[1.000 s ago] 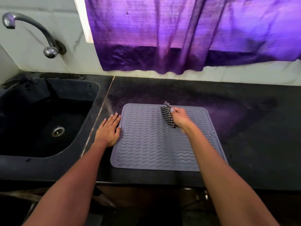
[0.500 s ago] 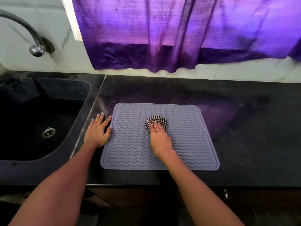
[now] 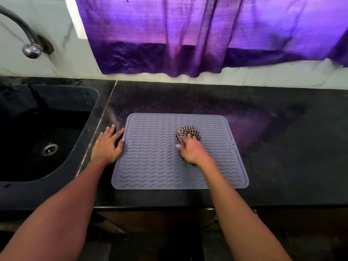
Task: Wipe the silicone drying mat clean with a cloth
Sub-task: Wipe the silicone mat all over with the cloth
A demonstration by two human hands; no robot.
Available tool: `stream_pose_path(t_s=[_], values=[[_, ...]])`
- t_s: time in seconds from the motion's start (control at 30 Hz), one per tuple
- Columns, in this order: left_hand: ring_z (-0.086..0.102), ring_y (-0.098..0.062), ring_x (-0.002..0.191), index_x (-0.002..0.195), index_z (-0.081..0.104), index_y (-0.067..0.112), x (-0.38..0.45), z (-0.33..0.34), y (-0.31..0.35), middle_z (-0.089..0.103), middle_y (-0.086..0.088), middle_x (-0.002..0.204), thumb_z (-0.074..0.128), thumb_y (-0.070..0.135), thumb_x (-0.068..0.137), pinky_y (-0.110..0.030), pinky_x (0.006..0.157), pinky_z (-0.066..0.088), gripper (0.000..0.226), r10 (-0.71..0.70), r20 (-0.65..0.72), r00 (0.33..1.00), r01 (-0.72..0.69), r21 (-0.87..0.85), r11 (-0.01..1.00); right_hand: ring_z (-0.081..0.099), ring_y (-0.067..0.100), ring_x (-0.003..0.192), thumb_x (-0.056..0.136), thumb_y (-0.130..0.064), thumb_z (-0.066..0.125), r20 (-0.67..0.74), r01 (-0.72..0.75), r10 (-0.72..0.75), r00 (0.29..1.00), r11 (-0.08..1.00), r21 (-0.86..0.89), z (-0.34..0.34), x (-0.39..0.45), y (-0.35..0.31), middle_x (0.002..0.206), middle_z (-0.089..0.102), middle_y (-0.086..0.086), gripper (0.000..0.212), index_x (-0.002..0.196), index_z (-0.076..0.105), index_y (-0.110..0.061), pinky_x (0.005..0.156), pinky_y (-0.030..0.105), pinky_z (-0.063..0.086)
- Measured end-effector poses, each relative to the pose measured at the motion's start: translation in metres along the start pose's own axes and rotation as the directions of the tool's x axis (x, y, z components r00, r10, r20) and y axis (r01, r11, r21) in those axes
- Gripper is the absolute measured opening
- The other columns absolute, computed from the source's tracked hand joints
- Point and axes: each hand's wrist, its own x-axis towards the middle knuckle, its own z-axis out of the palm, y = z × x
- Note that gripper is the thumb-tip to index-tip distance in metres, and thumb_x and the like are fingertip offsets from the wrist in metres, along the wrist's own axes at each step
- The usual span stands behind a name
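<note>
A grey silicone drying mat (image 3: 154, 157) with wavy ridges lies flat on the black counter. A bunched black-and-white checked cloth (image 3: 186, 133) sits on the mat right of its centre. My right hand (image 3: 192, 152) presses down on the cloth, fingers spread over it, covering its near part. My left hand (image 3: 107, 145) lies flat on the counter at the mat's left edge, fingers straight, thumb touching the mat's rim.
A black sink (image 3: 37, 132) with a metal drain (image 3: 49, 149) is sunk into the counter (image 3: 282, 147) on the left. A chrome tap (image 3: 31, 48) juts from the wall above it. A purple curtain (image 3: 207, 34) hangs behind.
My right hand brought the cloth down from a raised grip at the mat's back onto the mat, then slid it rightward while pressing. The left hand stayed at the mat's left edge.
</note>
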Motion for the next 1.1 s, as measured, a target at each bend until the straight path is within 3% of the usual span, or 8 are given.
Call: stream_pose_path(t_s=[0.33, 0.43, 0.5, 0.57, 0.67, 0.77, 0.87, 1.1], values=[[0.016, -0.026, 0.144, 0.143, 0.035, 0.023, 0.0, 0.0, 0.001, 0.023, -0.011, 0.154, 0.015, 0.057, 0.082, -0.04, 0.117, 0.009, 0.073, -0.007, -0.015, 1.0, 0.007, -0.001, 1.0, 0.011, 0.025, 0.146, 0.096, -0.018, 0.041, -0.227, 0.077, -0.142, 0.964, 0.959, -0.274, 0.032, -0.005, 0.008, 0.157, 0.012, 0.015, 0.062, 0.149, 0.011, -0.005, 0.12, 0.034, 0.009], [0.017, -0.026, 0.143, 0.142, 0.037, 0.023, 0.0, -0.001, 0.0, 0.024, -0.011, 0.154, 0.012, 0.062, 0.078, -0.04, 0.117, 0.01, 0.079, -0.005, -0.02, 1.0, 0.004, -0.016, 1.0, 0.053, 0.026, 0.118, 0.097, -0.009, 0.04, -0.311, 0.1, -0.044, 0.949, 0.981, 0.168, 0.012, -0.005, 0.012, 0.14, 0.047, 0.017, 0.048, 0.144, 0.031, -0.008, 0.095, 0.031, 0.048], [0.018, -0.026, 0.143, 0.142, 0.037, 0.023, 0.0, -0.001, 0.0, 0.025, -0.012, 0.153, 0.011, 0.064, 0.077, -0.04, 0.117, 0.011, 0.081, 0.001, -0.025, 1.0, -0.001, -0.02, 1.0, 0.059, 0.022, 0.101, 0.098, -0.011, 0.042, -0.305, 0.034, 0.213, 0.928, 0.768, 0.639, -0.011, -0.005, 0.014, 0.128, 0.057, 0.011, 0.04, 0.138, 0.043, -0.01, 0.07, 0.017, 0.046], [0.019, -0.026, 0.143, 0.142, 0.038, 0.023, 0.0, -0.001, 0.0, 0.025, -0.012, 0.153, 0.011, 0.065, 0.077, -0.04, 0.117, 0.011, 0.082, 0.002, -0.029, 1.0, -0.002, -0.019, 1.0, 0.054, 0.022, 0.114, 0.098, -0.014, 0.043, -0.378, 0.034, 0.388, 0.841, 0.658, 0.752, -0.028, -0.004, 0.018, 0.132, 0.055, 0.009, 0.039, 0.136, 0.046, -0.011, 0.085, 0.022, 0.045], [0.019, -0.027, 0.143, 0.142, 0.038, 0.023, 0.0, -0.001, 0.0, 0.025, -0.012, 0.153, 0.011, 0.064, 0.077, -0.04, 0.117, 0.011, 0.081, 0.004, -0.027, 1.0, -0.004, -0.022, 1.0, 0.053, 0.026, 0.12, 0.097, -0.013, 0.043, -0.559, 0.022, 0.282, 0.78, 0.88, 0.475, -0.03, -0.008, 0.02, 0.135, 0.053, 0.011, 0.043, 0.14, 0.04, -0.01, 0.102, 0.034, 0.041], [0.02, -0.027, 0.143, 0.141, 0.038, 0.022, 0.0, 0.0, 0.0, 0.026, -0.013, 0.153, 0.012, 0.064, 0.077, -0.042, 0.116, 0.012, 0.081, 0.009, -0.036, 0.999, -0.009, -0.026, 1.0, 0.053, 0.025, 0.118, 0.097, -0.014, 0.043, -0.434, 0.005, 0.065, 0.899, 0.987, 0.159, -0.006, -0.009, 0.025, 0.139, 0.047, 0.016, 0.045, 0.141, 0.035, -0.009, 0.101, 0.031, 0.043], [0.02, -0.028, 0.143, 0.141, 0.038, 0.022, 0.0, 0.001, -0.001, 0.026, -0.013, 0.153, 0.012, 0.065, 0.077, -0.042, 0.116, 0.012, 0.082, 0.006, -0.038, 0.999, -0.007, -0.025, 1.0, 0.01, 0.026, 0.146, 0.099, -0.038, 0.032, -0.357, -0.059, 0.009, 0.934, 0.99, -0.129, 0.025, -0.008, 0.033, 0.157, 0.011, 0.014, 0.061, 0.149, 0.012, -0.009, 0.118, 0.036, 0.007], [0.02, -0.028, 0.143, 0.141, 0.039, 0.021, 0.001, 0.0, 0.0, 0.026, -0.013, 0.153, 0.013, 0.064, 0.077, -0.042, 0.116, 0.012, 0.082, 0.004, -0.039, 0.999, -0.005, -0.029, 1.0, 0.022, 0.024, 0.143, 0.1, -0.023, 0.037, -0.366, -0.031, -0.043, 0.93, 0.981, -0.193, 0.017, -0.003, 0.039, 0.154, 0.023, 0.013, 0.052, 0.147, 0.021, -0.009, 0.117, 0.033, 0.018]])
